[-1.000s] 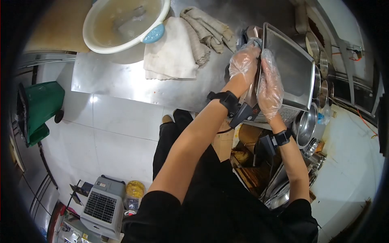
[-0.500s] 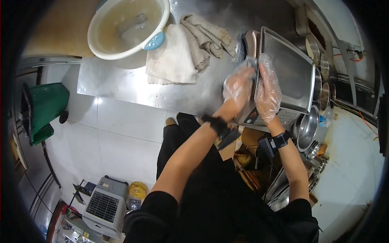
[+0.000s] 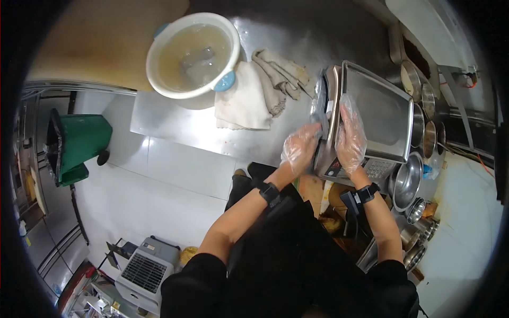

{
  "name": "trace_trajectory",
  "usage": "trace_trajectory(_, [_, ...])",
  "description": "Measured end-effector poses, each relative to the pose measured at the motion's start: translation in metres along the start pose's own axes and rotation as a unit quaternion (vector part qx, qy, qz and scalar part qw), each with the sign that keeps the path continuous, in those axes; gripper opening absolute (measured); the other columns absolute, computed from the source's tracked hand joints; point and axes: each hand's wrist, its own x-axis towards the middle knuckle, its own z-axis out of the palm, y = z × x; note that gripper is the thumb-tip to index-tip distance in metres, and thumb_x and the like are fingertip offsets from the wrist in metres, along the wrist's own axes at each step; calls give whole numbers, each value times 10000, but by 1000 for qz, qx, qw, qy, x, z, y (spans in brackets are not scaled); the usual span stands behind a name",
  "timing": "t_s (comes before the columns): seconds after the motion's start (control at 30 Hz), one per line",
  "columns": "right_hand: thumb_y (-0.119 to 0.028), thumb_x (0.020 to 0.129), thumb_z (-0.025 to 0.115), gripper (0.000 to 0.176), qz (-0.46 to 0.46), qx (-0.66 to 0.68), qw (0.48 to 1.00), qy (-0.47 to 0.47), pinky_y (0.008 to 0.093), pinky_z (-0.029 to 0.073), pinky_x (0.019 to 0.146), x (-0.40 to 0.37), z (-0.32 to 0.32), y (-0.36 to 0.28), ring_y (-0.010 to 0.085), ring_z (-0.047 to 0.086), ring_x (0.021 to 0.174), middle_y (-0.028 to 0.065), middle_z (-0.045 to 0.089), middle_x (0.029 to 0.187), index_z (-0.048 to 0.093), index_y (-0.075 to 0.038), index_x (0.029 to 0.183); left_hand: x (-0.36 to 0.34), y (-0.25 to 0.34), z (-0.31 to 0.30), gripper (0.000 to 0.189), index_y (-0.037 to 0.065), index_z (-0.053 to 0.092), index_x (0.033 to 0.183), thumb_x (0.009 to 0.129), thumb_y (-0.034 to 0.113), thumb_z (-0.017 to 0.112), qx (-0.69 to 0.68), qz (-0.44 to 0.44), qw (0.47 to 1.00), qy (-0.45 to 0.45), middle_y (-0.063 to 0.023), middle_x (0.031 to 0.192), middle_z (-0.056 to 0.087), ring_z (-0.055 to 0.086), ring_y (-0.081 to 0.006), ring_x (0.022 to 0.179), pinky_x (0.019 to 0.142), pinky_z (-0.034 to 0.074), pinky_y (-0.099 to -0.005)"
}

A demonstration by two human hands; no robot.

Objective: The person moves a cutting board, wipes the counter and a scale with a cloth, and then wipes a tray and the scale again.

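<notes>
My left hand point(image 3: 300, 147), in a clear plastic glove, is beside the near side of a digital scale point(image 3: 379, 111). Its fingers are drawn together at a dark, shiny long piece point(image 3: 321, 106) standing along that side; what they grip is hard to make out. My right hand point(image 3: 350, 137), gloved too, lies with fingers stretched along the edge of the scale's steel pan, above the keypad point(image 3: 377, 168). A white cloth point(image 3: 243, 103) and a grey-beige cloth point(image 3: 281, 74) lie left of the scale.
A white basin point(image 3: 155, 63) of cloudy water stands at the steel table's back left. Metal bowls point(image 3: 408, 183) and pots crowd the right side. On the floor are a green bin point(image 3: 85, 140) and a grey air cooler point(image 3: 143, 270).
My left hand has drawn back toward me, away from the right hand. The right hand keeps its place along the pan edge. The view has shifted, so the table appears lower and further right.
</notes>
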Motion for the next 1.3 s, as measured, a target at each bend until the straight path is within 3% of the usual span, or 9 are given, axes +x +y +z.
trace_trajectory(0.2, [73, 826, 440, 588, -9, -4, 1000, 20, 433, 302, 1138, -2, 1, 3, 318, 473, 1275, 131, 496, 1396, 459, -80, 1394, 135, -1, -54, 444, 38, 544, 1256, 877, 259, 613, 42, 95, 980, 171, -248, 1174, 593, 546, -397, 1134, 957, 447, -440])
trace_trajectory(0.3, [34, 848, 457, 556, -10, -21, 999, 31, 421, 326, 1120, -1, -1, 4, 321, 480, 1269, 125, 511, 1383, 468, -90, 1390, 165, 2, -96, 611, -1, 501, 1281, 826, 381, 650, 264, 39, 962, 61, -272, 1214, 565, 522, -402, 1169, 969, 436, -444])
trace_trajectory(0.4, [8, 861, 477, 518, 7, -27, 999, 40, 420, 340, 1104, -3, 0, 2, 334, 490, 1255, 127, 529, 1364, 493, -87, 1370, 134, 4, -122, 608, -1, 489, 1293, 831, 354, 659, 273, 15, 962, 23, -246, 1277, 534, 509, -410, 1182, 950, 443, -453])
trace_trajectory(0.57, [-52, 882, 531, 422, 21, 14, 995, 101, 436, 353, 1076, 8, -9, -21, 354, 520, 1206, 180, 562, 1299, 554, -47, 1303, 43, -46, -108, 827, -6, 303, 1451, 810, 345, 689, 335, -51, 937, 83, -248, 1471, 339, 337, -390, 1356, 1101, 312, -439])
trace_trajectory(0.7, [-127, 884, 535, 432, -45, -3, 996, 79, 447, 335, 1094, 23, 8, -55, 338, 492, 1244, 171, 541, 1328, 539, -26, 1304, 44, -63, -107, 792, 4, 312, 1451, 800, 255, 685, 310, -55, 935, 161, -246, 1467, 345, 328, -426, 1345, 1094, 313, -454])
trace_trajectory(0.87, [-279, 873, 604, 595, 63, 30, 997, -19, 436, 306, 1109, 73, 49, -85, 385, 432, 1287, 249, 485, 1352, 430, -17, 1378, 33, -71, -145, 732, 150, 369, 1449, 763, 45, 604, 303, -21, 949, 86, -159, 1460, 404, 470, -376, 1250, 979, 447, -431])
trace_trajectory(1.0, [-307, 774, 689, 701, 78, -58, 995, -20, 445, 316, 1094, 114, 105, -56, 393, 409, 1289, 253, 464, 1356, 430, -14, 1355, 2, -105, -203, 684, 256, 441, 1404, 785, 7, 592, 434, 17, 900, 32, -104, 1419, 473, 557, -327, 1179, 925, 509, -402])
trace_trajectory(1.23, [-316, 846, 630, 708, 117, -63, 988, -83, 454, 270, 1128, 119, 125, -58, 395, 347, 1349, 243, 415, 1424, 358, -31, 1435, -7, -96, -234, 614, 167, 476, 1380, 809, -47, 544, 394, -41, 916, 59, -159, 1351, 525, 544, -349, 1188, 990, 463, -421])
trace_trajectory(1.3, [-308, 854, 623, 706, 113, -58, 990, -58, 454, 272, 1125, 102, 128, -67, 393, 379, 1324, 240, 440, 1398, 341, -41, 1443, -12, -95, -235, 558, 114, 500, 1358, 819, -12, 576, 237, -31, 966, 95, -175, 1298, 567, 568, -335, 1159, 979, 463, -393])
